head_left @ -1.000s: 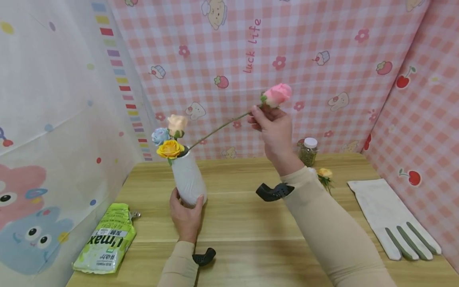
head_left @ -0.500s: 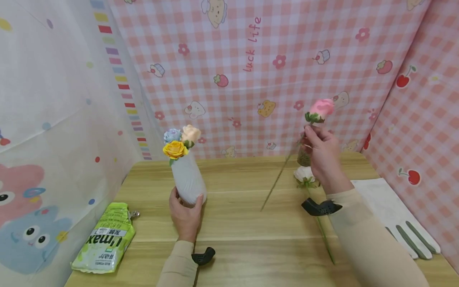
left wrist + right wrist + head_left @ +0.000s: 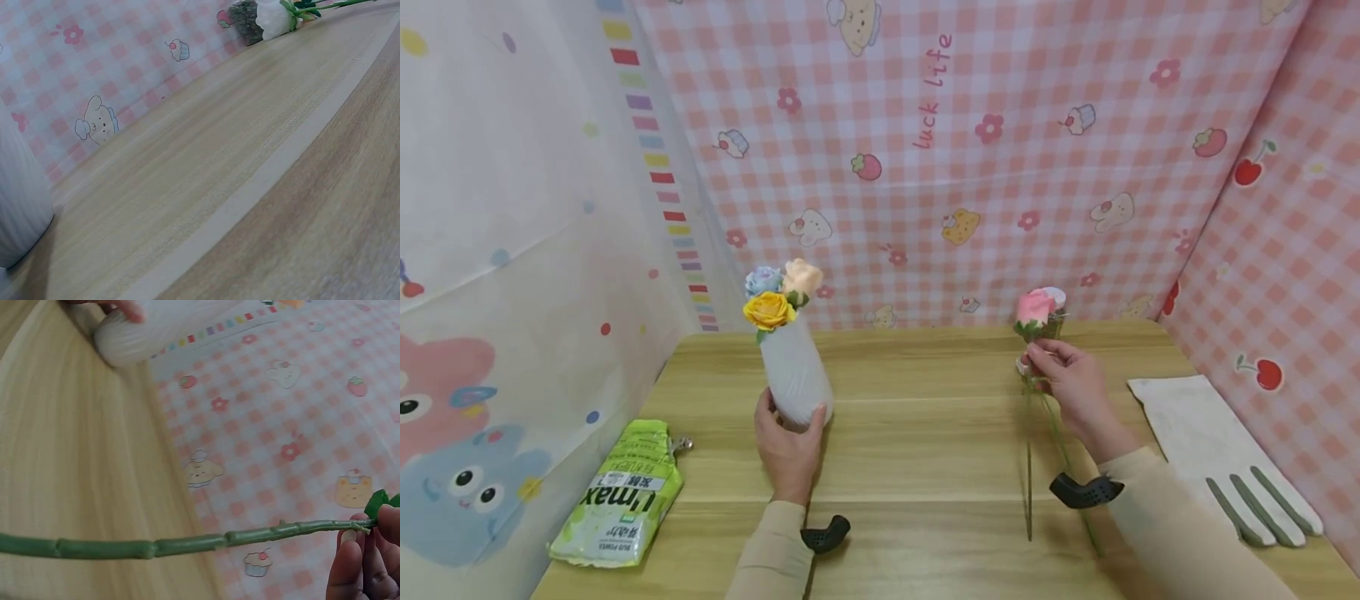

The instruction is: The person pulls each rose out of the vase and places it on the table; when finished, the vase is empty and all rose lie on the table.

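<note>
Evidently the pink rose (image 3: 1034,308) is the one at risk: the right hand (image 3: 1078,392) pinches its thin stem (image 3: 150,549) between thumb and fingers just under the bloom, so a slack pinch might let it twist or drop. Its long lower end hangs free over the table (image 3: 925,454) and could snag the stem of the white rose (image 3: 274,19) lying close by. Whether the fingers also touch that white rose is hard to tell, as the hand mostly covers it. The left hand (image 3: 790,454) grips the vase (image 3: 796,375) low down; with yellow (image 3: 769,311), blue (image 3: 763,282) and cream (image 3: 802,277) roses crowding its mouth, a knock up there might tip it. The jar (image 3: 247,24) stands right behind the pink bloom, in the way of any push backward. Off to the right lies a glove (image 3: 1187,425), and to the left a pouch (image 3: 621,500) with a clip (image 3: 682,445).
</note>
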Available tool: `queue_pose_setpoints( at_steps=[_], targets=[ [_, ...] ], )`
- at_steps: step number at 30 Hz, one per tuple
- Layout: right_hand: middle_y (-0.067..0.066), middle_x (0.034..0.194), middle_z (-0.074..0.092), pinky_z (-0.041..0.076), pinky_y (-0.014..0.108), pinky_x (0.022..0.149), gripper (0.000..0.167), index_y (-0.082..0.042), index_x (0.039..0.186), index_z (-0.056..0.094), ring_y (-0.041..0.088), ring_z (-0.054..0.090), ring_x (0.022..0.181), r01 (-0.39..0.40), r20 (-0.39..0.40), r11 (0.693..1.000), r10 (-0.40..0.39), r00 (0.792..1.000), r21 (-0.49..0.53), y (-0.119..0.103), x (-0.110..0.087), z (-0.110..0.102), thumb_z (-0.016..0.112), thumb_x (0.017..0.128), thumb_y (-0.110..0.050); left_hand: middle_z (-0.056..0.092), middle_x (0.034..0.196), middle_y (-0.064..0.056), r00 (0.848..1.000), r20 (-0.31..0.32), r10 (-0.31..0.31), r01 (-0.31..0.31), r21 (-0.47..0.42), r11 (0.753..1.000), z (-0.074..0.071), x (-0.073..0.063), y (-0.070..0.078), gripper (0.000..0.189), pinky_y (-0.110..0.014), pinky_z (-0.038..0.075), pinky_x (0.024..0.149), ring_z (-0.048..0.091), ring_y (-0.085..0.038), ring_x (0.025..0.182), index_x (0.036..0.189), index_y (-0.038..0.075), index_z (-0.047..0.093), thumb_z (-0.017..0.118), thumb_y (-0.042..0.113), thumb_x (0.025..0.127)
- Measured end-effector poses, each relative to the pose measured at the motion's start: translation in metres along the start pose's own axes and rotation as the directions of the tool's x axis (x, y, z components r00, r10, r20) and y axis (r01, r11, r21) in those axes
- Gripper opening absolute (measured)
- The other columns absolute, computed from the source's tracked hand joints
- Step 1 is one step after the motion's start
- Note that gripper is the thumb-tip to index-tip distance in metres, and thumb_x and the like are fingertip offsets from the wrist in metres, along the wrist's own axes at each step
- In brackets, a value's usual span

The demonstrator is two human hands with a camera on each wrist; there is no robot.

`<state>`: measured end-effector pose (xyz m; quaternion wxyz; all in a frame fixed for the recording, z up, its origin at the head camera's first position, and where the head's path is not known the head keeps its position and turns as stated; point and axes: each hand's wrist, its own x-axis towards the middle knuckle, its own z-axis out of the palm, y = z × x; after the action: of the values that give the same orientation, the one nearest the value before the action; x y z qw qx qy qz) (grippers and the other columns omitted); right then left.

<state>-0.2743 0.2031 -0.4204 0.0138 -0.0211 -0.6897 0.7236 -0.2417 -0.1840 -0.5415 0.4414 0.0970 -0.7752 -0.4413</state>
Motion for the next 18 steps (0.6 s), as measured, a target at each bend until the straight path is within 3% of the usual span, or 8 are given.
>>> queue_pose_setpoints(
  at_steps=[4, 9, 13, 18],
  targets=[
    [-0.009, 0.090, 0.071, 0.052, 0.024, 0.064, 0.040, -0.003, 0.123, 0.058, 0.005, 0.062, 0.080, -0.008, 0.044, 0.992, 0.014, 0.999, -0.126, 0.015, 0.002, 0.005, 0.062, 0.094, -0.031, 0.054, 0.123, -0.015, 1.000, -0.010, 0.015, -0.014, 0.007, 1.000, 0.001, 0.000, -0.003, 0.084, -0.046, 0.049, 0.085, 0.054, -0.028, 0.107, 0.138, 0.005, 0.044, 0.085, 0.034, 0.071],
    [0.002, 0.107, 0.067, 0.053, 0.029, 0.072, 0.053, 0.001, 0.137, 0.048, 0.009, 0.062, 0.088, -0.033, 0.126, 0.974, 0.063, 0.990, -0.225, 0.030, 0.002, 0.006, 0.063, 0.095, -0.026, 0.054, 0.122, -0.015, 1.000, -0.011, 0.004, -0.004, 0.001, 1.000, 0.001, -0.001, -0.001, 0.084, -0.045, 0.049, 0.086, 0.054, -0.028, 0.107, 0.137, 0.005, 0.044, 0.085, 0.034, 0.071],
    [0.011, 0.114, 0.064, 0.053, 0.032, 0.075, 0.047, 0.001, 0.135, 0.052, 0.011, 0.063, 0.090, -0.027, 0.152, 0.950, 0.078, 0.985, -0.311, 0.044, 0.002, 0.007, 0.063, 0.095, -0.021, 0.054, 0.122, -0.016, 1.000, -0.010, 0.004, -0.004, -0.007, 1.000, 0.001, -0.001, 0.000, 0.084, -0.045, 0.049, 0.086, 0.054, -0.028, 0.107, 0.137, 0.004, 0.044, 0.085, 0.033, 0.070],
    [0.010, 0.094, 0.069, 0.052, 0.028, 0.060, 0.031, 0.004, 0.115, 0.063, 0.011, 0.062, 0.074, 0.066, 0.124, 0.906, -0.014, 0.992, -0.418, 0.060, 0.004, 0.006, 0.068, 0.091, -0.016, 0.054, 0.122, -0.016, 1.000, -0.012, 0.000, 0.000, -0.004, 1.000, 0.001, 0.000, 0.000, 0.084, -0.045, 0.049, 0.085, 0.055, -0.028, 0.106, 0.137, 0.004, 0.044, 0.086, 0.033, 0.070]
  ],
)
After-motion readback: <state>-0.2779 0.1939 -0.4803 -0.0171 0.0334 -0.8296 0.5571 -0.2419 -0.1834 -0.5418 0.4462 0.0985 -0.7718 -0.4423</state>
